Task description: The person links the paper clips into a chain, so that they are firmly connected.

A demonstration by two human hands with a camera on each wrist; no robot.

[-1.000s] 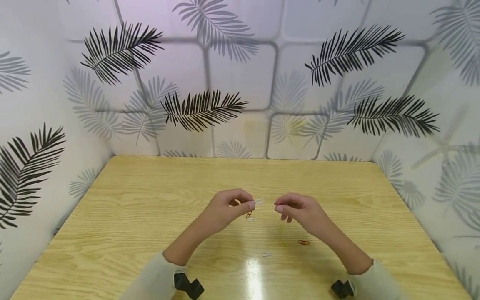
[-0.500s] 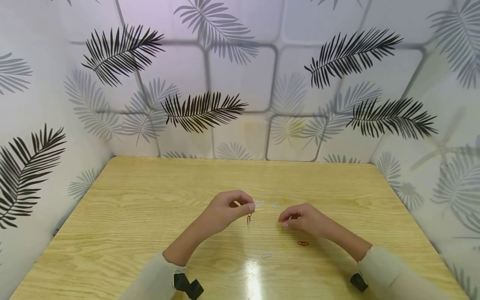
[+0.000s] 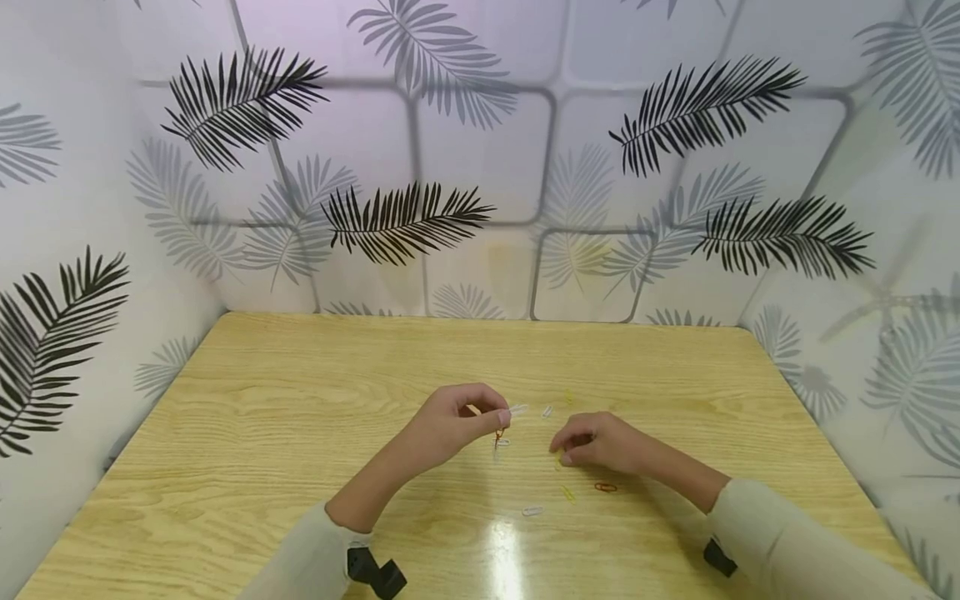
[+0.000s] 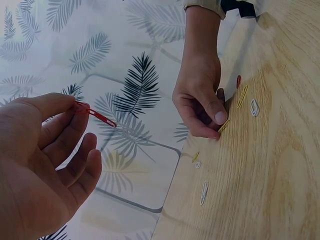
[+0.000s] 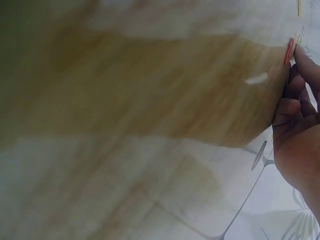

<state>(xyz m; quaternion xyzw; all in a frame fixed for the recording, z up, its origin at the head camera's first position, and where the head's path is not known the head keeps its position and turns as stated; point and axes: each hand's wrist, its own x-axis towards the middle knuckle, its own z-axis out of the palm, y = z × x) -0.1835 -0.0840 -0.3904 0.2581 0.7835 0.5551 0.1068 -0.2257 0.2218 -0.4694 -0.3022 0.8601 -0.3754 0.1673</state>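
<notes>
Left hand [image 3: 450, 425] raised just off the table [image 3: 285, 433], thumb and forefinger pinching a short paper-clip chain [image 3: 501, 423]; a red link shows in the left wrist view. Right hand [image 3: 600, 443] down on the wood, fingers curled, tips closing on a yellow clip [image 4: 223, 125]; I cannot tell if it is lifted. Loose clips nearby: red clip [image 3: 604, 487], white clip [image 3: 532, 510]. Risk, as I judge it: flat clip skids from the fingertips, or the dangling chain slips from a light pinch.

The bench [image 3: 300, 433] is pale wood-grain, smooth and glossy, with a bright glare patch. The paper clips [image 3: 606, 487] look thin, colour-coated wire. Sleeves [image 3: 780, 542] are matt cloth.
</notes>
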